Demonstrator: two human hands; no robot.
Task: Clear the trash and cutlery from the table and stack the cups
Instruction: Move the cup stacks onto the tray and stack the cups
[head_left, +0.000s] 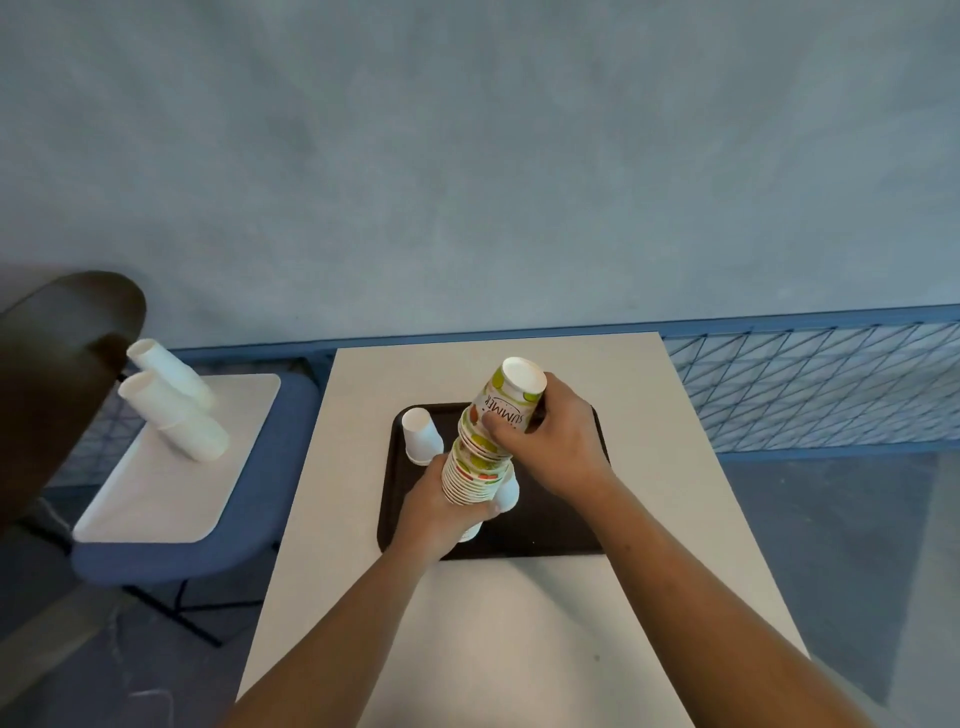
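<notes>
Both hands are on the tilted stack of printed paper cups (480, 457) over the black tray (550, 530): left hand (441, 512) wrapped round the lower end, right hand (550, 447) gripping the top cup. An upside-down white cup (422, 435) stands near the tray's far-left corner. There's a wide stretch of white table (519, 623) between the tray's near edge and the table's.

You're holding printed paper cups (470, 470), lightly glossy; the plain white cup (422, 434) looks like matt paper. The dark tray (550, 525) reads as smooth plastic, and your worktop (519, 623) is pale, smooth, matt.
</notes>
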